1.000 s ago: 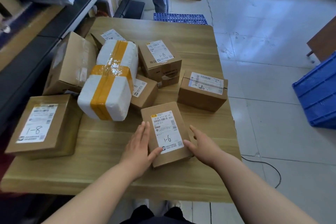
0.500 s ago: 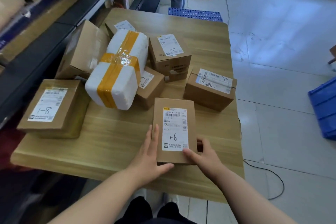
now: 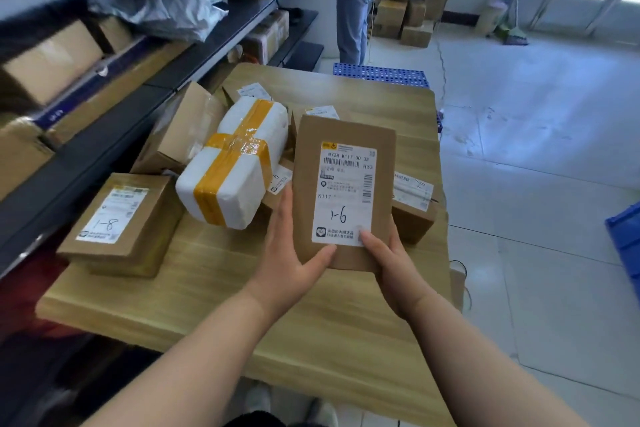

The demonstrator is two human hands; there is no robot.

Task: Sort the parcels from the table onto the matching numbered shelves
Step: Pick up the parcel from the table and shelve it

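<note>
Head view: L hand (image 3: 287, 253) & R hand (image 3: 391, 263) are clasping the near end of the 1-6 cardboard parcel (image 3: 343, 184), thumbs on top, holding it label-up above the wooden table (image 3: 311, 340), prob. for reading the no. before picking among the shelves (image 3: 104, 135) at left.

Forearms extended forward; left grip (image 3: 288, 255), right grip (image 3: 392, 267) clasped, thumbs uppermost.

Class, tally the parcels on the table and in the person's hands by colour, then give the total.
Brown cardboard parcels lying on the table: 6
Brown 1-6 parcel, held by left hand and right hand: 1
White parcel with yellow tape: 1
Total: 8
</note>
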